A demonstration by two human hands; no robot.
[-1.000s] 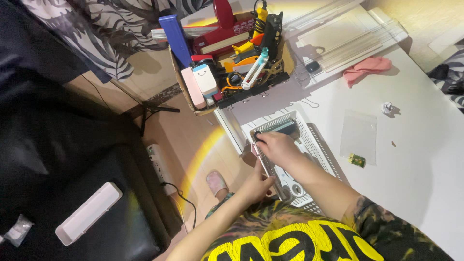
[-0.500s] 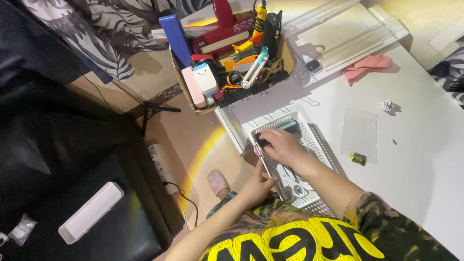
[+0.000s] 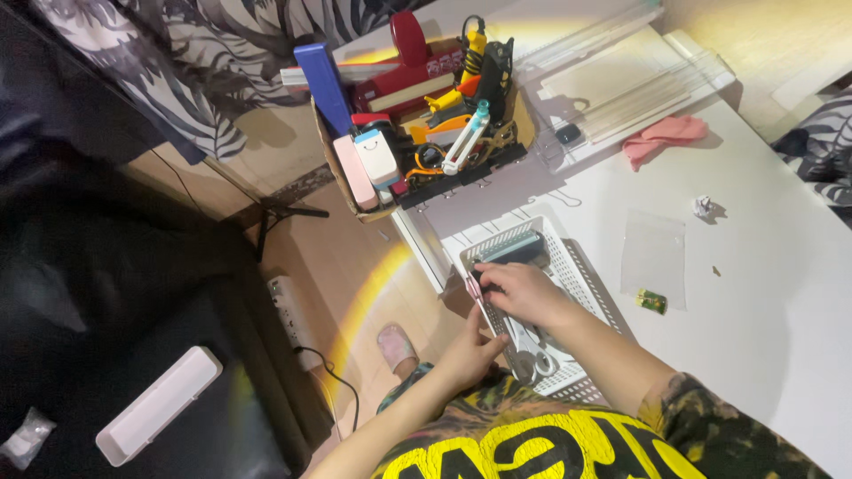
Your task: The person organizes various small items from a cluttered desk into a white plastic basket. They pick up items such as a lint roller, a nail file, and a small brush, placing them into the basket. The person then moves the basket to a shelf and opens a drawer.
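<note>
My right hand lies curled inside the white slotted basket at the counter's near edge, its grip hidden, while my left hand, fingers loosely bent, steadies the basket's overhanging rim beside the scissors.

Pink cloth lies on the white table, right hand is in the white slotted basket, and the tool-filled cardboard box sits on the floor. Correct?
Not quite. The head view shows the cardboard box on the white table, at its edge. The pink cloth and the right hand in the white slotted basket are as stated.
</note>
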